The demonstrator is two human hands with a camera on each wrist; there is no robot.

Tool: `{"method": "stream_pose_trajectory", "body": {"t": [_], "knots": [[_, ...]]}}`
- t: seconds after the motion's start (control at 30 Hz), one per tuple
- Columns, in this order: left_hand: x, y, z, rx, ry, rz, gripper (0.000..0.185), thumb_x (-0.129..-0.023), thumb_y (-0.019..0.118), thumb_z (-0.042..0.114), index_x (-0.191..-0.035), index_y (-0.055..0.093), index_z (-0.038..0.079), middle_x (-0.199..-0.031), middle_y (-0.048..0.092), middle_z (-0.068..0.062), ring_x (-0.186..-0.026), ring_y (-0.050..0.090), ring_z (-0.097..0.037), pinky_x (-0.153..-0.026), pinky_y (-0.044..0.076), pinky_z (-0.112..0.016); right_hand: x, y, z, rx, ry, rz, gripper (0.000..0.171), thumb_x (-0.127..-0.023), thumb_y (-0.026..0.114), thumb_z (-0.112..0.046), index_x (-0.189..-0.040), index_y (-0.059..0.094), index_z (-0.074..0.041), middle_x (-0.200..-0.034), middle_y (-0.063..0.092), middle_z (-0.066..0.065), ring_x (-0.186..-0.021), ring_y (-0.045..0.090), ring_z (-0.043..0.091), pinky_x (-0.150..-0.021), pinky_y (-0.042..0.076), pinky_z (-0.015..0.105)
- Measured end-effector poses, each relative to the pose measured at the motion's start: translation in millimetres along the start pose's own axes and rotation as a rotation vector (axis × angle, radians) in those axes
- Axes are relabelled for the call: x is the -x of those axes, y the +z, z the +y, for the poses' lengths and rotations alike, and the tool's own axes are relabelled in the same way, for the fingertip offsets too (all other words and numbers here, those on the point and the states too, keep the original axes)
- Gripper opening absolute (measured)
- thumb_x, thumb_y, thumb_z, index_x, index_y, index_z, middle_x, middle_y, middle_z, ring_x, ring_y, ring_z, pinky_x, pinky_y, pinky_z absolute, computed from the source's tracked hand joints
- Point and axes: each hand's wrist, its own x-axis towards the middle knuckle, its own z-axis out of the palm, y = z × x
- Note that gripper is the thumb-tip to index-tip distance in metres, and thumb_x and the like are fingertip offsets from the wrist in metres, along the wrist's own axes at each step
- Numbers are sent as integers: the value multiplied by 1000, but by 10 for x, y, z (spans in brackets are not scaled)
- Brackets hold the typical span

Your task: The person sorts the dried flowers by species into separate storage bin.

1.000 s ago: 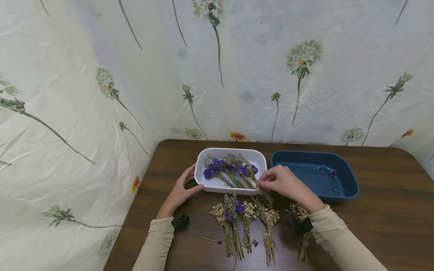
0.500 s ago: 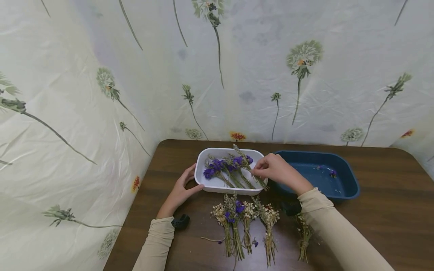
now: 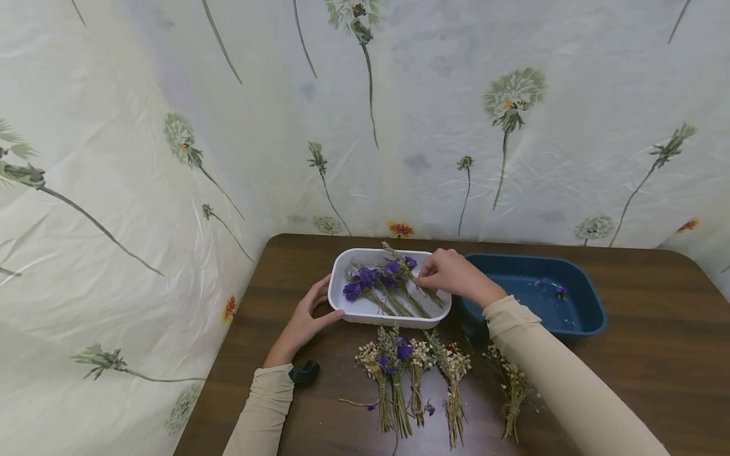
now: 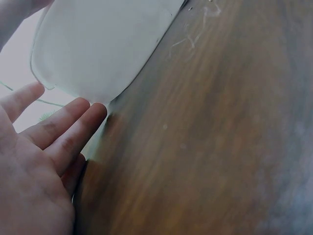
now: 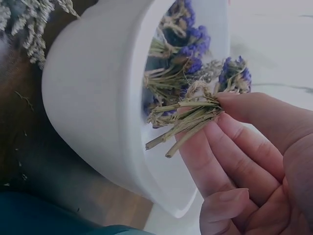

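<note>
My left hand (image 3: 307, 315) rests at the left end of a white oblong tray (image 3: 382, 321), its thumb at the front rim. In the left wrist view its extended fingers (image 4: 73, 129) touch the tray's outer wall. My right hand (image 3: 447, 275) is over the tray's right end, pinching a small tied bunch of dried flowers (image 5: 193, 117) by its stems between thumb and fingers. That bunch has purple blossoms and a grey-green tip pointing to the back. To its left, other purple bunches (image 3: 365, 282) lie inside the tray, stems toward the front right.
A blue tray (image 3: 547, 304) with a few fallen petals stands at the right, partly behind the right forearm. Several tied dried bunches (image 3: 399, 380) lie in front of the white tray, another bunch (image 3: 513, 392) beside the right sleeve. Patterned sheeting rises behind the brown table (image 3: 639, 354).
My right hand has moved left and back, carrying the pinched flower bunch from over the white tray's front right rim to inside its right end. My left hand has stayed in place.
</note>
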Motion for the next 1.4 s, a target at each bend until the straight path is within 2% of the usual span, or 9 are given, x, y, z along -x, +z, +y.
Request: {"method": "stream_pose_trajectory", "body": {"t": [0.23,0.43,0.77,1.17,1.4], "knots": [[8,0,12,1,-4,1,84,-92,79,12,-162,34,27,-154,53,-13,-142,51,-36,-123,30,-61,-122,5,7,20,35,-39,21,-98,70,-20,-89,82,-6,-74,76,1,-72,73,30,-63,56,31],[3,3,26,-7,1,-2,84,-92,79,14,-161,35,30,-153,54,-12,-141,52,-34,-123,30,-61,-201,34,-17,77,64,-93,22,-97,70,-19,-83,81,-7,-70,74,4,-72,73,32,-62,54,31],[-4,9,6,-6,0,-1,85,-92,79,13,-161,34,30,-152,55,-13,-141,52,-34,-123,30,-61,-323,69,-131,178,168,-202,17,-95,73,-21,-85,81,-11,-76,76,2,-72,76,23,-69,60,37],[-13,20,18,15,9,2,86,-91,79,9,-163,33,24,-153,53,-17,-141,51,-38,-123,28,-62,-346,90,-212,225,212,-202,17,-95,71,-18,-83,81,-10,-76,77,4,-73,76,24,-65,58,36],[-10,9,4,1,3,6,84,-91,79,10,-161,35,27,-152,55,-15,-141,52,-36,-123,29,-60,-368,95,-215,256,212,-204,21,-95,72,-19,-78,80,-9,-74,77,5,-71,75,24,-63,56,35]]}}
